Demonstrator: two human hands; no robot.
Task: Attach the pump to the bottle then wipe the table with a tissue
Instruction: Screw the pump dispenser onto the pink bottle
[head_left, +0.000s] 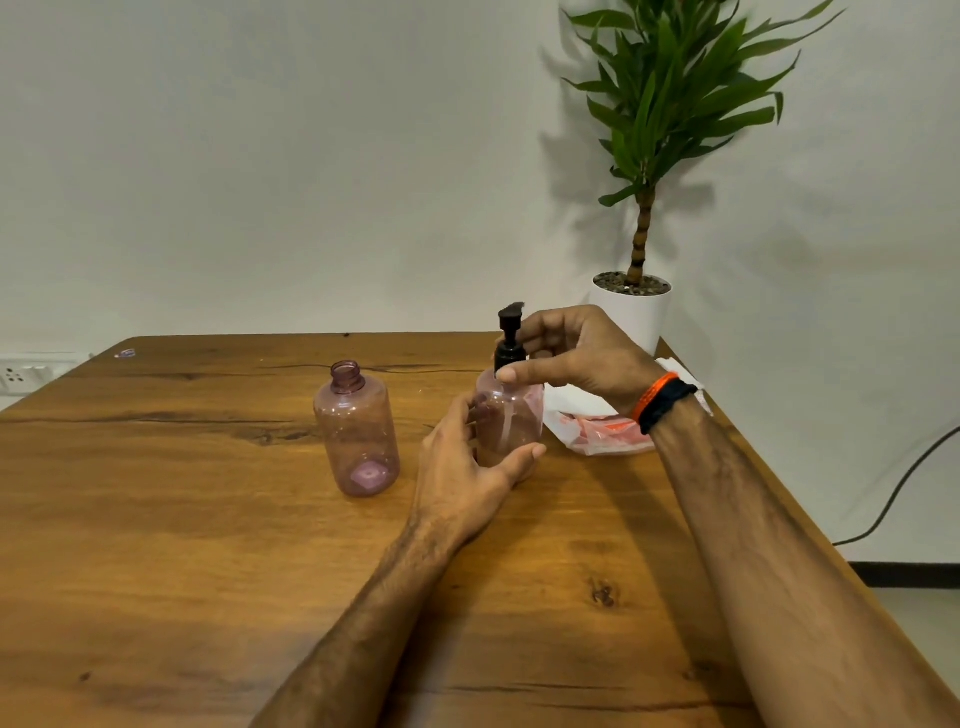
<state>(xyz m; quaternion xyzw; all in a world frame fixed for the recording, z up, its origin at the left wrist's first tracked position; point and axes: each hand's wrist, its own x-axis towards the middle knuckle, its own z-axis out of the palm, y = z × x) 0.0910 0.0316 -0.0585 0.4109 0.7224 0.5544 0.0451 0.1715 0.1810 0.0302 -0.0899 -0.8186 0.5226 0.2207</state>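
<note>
— What did the room look like?

— A brown wooden table (208, 545) with dark grain cracks stood against a plain white wall. A potted plant (647, 171) in a white pot stood past the far right corner, a white socket strip (26, 374) showed at the left edge, and a black cable (904, 483) ran down the wall on the right.

— And on the table?

— A second pink bottle (357, 431), open-necked, stood upright to the left of the hands. A packet of tissues (597, 426) lay to the right, behind the wrist.

— The hands?

— The left hand (467, 462) wrapped the lower body of the pink bottle (511, 415), thumb in front and fingers behind, holding it upright on the table. The right hand (576, 353) reached over from the right, thumb and fingers pinching the collar of the black pump (509, 343), which sat on the bottle's neck. An orange band and a black band (662, 400) circled that wrist.
</note>
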